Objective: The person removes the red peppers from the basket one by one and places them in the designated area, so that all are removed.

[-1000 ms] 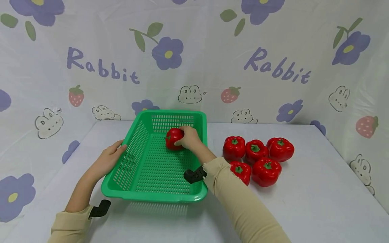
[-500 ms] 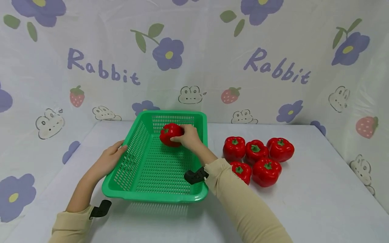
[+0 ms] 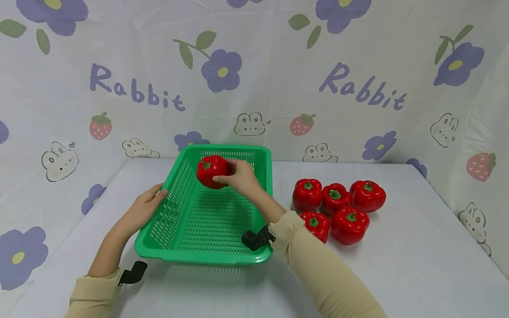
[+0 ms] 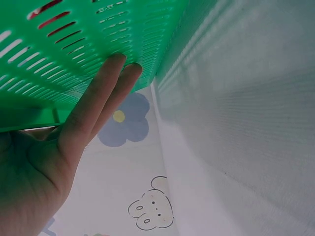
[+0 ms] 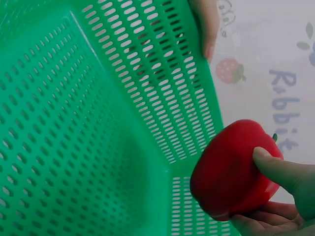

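In the head view, my right hand (image 3: 242, 177) grips a red bell pepper (image 3: 211, 171) above the far part of a green plastic basket (image 3: 200, 258). The right wrist view shows the thumb on one side of the pepper and fingers beneath it; part of the green stem shows. My left hand (image 3: 145, 206) holds the basket's left side wall, thumb over the rim. Its straight fingers (image 4: 103, 93) lie against the slotted outer wall in the left wrist view. Only bare slotted floor shows inside the basket.
Several red bell peppers (image 3: 350, 225) stand together on the white table (image 3: 417, 247), right of the basket. A cloth backdrop (image 3: 278, 79) printed with flowers, rabbits and strawberries hangs behind and at the sides. Each sleeve cuff has a black wrist camera (image 3: 133, 272).
My right hand has lifted the pepper from the basket floor, up and to the left. The left hand and the basket have stayed in place.
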`<state>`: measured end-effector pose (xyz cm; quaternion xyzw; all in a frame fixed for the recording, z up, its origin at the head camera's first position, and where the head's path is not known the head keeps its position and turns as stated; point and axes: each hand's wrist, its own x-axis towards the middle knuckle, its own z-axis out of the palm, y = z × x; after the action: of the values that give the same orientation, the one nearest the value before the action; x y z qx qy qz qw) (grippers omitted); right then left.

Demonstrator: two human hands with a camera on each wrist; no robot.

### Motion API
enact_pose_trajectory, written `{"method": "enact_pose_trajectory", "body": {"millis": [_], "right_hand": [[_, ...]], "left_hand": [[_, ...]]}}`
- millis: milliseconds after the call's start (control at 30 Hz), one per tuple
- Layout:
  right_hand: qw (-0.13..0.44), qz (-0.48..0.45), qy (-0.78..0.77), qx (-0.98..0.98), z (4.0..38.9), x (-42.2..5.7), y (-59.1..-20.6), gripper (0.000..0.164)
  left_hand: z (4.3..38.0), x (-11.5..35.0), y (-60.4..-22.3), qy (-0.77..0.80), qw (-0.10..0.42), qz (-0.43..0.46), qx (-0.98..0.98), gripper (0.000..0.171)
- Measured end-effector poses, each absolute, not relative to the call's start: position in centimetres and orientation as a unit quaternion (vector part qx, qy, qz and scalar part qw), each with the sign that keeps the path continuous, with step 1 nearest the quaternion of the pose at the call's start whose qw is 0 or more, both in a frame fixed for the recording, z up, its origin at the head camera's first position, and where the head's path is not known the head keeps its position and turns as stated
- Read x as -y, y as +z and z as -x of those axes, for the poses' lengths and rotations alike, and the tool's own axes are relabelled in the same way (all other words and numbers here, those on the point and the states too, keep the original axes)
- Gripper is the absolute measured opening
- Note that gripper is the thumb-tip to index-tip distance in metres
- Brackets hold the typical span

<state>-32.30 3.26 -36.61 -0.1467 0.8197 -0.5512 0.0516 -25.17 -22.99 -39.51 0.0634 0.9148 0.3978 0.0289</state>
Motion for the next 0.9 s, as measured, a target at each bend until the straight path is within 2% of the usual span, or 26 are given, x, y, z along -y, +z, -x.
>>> {"method": "enact_pose_trajectory", "body": {"millis": [500,900], "right_hand": [[0.035,0.169,-0.613,-0.771,29.5,-7.1,-33.6,0.060],[0.025,0.129,-0.615,-0.777,27.6,-11.4,-33.8,0.065]], "left_hand": [[25.3,22.9,-39.6,0.391,0.028,-0.063,-0.918,0.063],[25.1,22.9,-39.4,0.394,0.029,-0.061,-0.917,0.063]]}}
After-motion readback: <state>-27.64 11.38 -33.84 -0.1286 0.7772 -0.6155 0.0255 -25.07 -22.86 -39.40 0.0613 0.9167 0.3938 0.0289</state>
